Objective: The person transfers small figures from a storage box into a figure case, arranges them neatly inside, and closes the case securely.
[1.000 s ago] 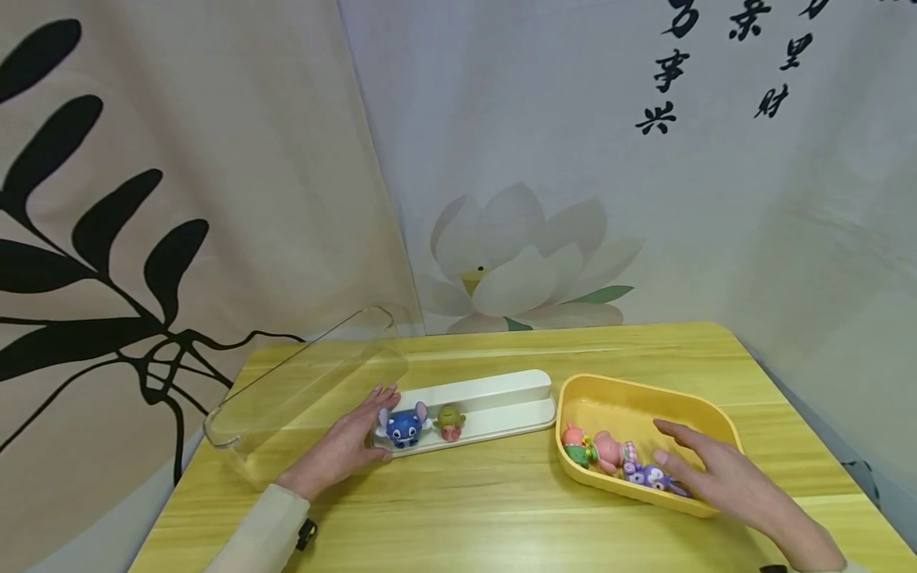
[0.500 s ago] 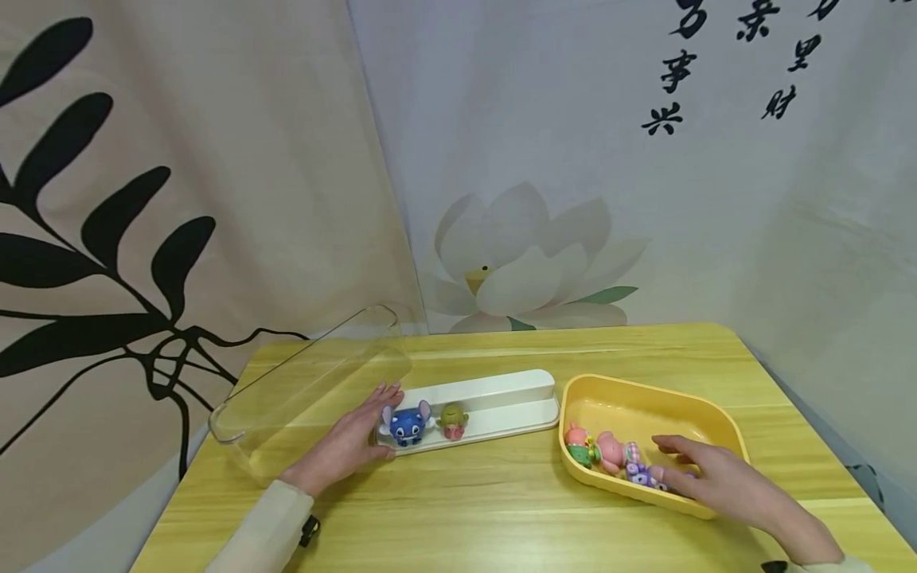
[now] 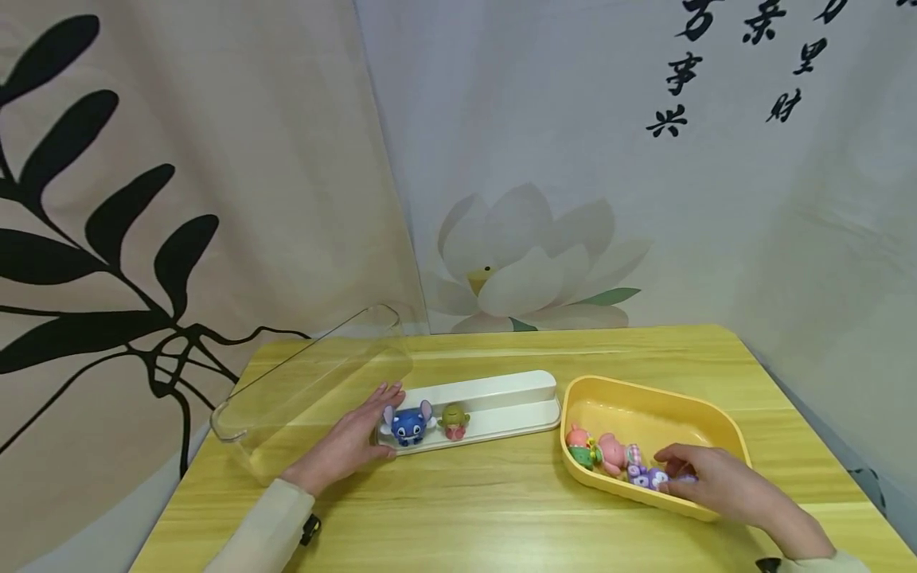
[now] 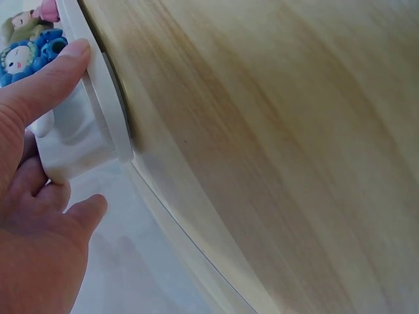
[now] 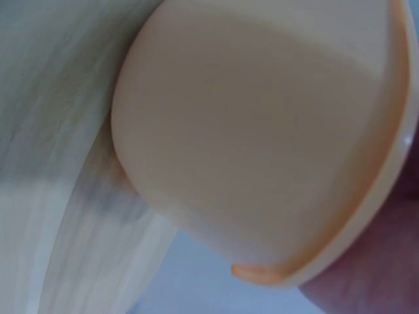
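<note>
My left hand [image 3: 347, 450] grips the left end of a long white stepped tray [image 3: 512, 414], thumb along its front edge and fingers behind. Close to that hand, a blue big-eared figurine [image 3: 408, 427] stands on the tray beside a green-and-pink figurine [image 3: 454, 421]. On the right, my right hand [image 3: 731, 485] reaches over the rim of a yellow bin [image 3: 673, 398] and pinches a purple figurine [image 3: 650, 477], which the fingers partly cover. A pink figurine [image 3: 611, 452] and a red-and-green one [image 3: 579, 446] lie beside it. The right wrist view shows mostly the bin's outer wall [image 5: 255, 131].
Behind my left forearm, a clear plastic cover [image 3: 304, 350] lies at the table's left edge. The wooden table [image 3: 487, 517] ends at hanging cloth [image 3: 537, 119] printed with a lotus and characters. The bin stands right beside the tray's right end.
My right hand has lowered into the bin, and its fingers have closed on the purple figurine. The left hand stays at the tray's end. The head view has shifted slightly.
</note>
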A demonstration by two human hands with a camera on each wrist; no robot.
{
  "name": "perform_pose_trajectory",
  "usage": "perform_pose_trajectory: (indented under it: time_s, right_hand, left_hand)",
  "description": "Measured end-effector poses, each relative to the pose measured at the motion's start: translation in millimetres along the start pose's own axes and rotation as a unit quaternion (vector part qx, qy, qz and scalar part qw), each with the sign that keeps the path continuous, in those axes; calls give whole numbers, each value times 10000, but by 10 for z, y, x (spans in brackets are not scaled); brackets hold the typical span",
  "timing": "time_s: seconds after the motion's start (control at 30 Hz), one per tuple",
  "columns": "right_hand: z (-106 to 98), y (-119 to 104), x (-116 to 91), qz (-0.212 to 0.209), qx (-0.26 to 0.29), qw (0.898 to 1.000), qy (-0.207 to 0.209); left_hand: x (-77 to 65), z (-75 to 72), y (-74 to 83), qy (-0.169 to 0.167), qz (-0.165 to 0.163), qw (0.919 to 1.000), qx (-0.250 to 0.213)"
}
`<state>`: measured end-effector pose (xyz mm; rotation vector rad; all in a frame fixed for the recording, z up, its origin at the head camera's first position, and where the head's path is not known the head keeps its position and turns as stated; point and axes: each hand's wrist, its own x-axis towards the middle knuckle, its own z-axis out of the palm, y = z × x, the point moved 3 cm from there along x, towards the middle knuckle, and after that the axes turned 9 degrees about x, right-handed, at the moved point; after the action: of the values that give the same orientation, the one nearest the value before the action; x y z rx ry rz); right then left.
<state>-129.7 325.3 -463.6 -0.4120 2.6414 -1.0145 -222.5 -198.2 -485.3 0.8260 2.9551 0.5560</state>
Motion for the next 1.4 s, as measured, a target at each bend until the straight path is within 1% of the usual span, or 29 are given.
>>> perform_pose_trajectory:
  time_s: [0.13, 0.37, 0.53, 0.63, 0.7, 0.93, 1.13, 1.4]
  right_hand:
    - [15, 16, 18, 82, -44, 9999, -90]
    - [21, 24, 33, 47, -115, 9996, -237]
    - [25, 27, 27, -132, -79, 9997, -215]
    - [15, 27, 18, -228, -154, 9995, -171]
    - [5, 30, 13, -184, -177, 9996, -121]
    - [-45, 6, -26, 66, -128, 9998, 114]
    - [-101, -63, -81, 286, -256, 9975, 598]
    - [-158, -114, -130, 111, -371, 9926, 1148]
  left_hand:
    - [2, 3, 4, -6, 31, 10000, -2]
    - [1, 24, -6, -54, 10, 10000, 38]
    - [4, 20, 3, -69, 20, 10000, 32]
    - [3, 16, 10, -66, 13, 10000, 30]
    - [4, 13, 15, -73, -11, 10000, 14]
    - [5, 3, 26, -68, -134, 9999, -14]
    - [-6, -3, 22, -77, -137, 9999, 12]
    - [-12, -10, 16, -70, -98, 9999, 95]
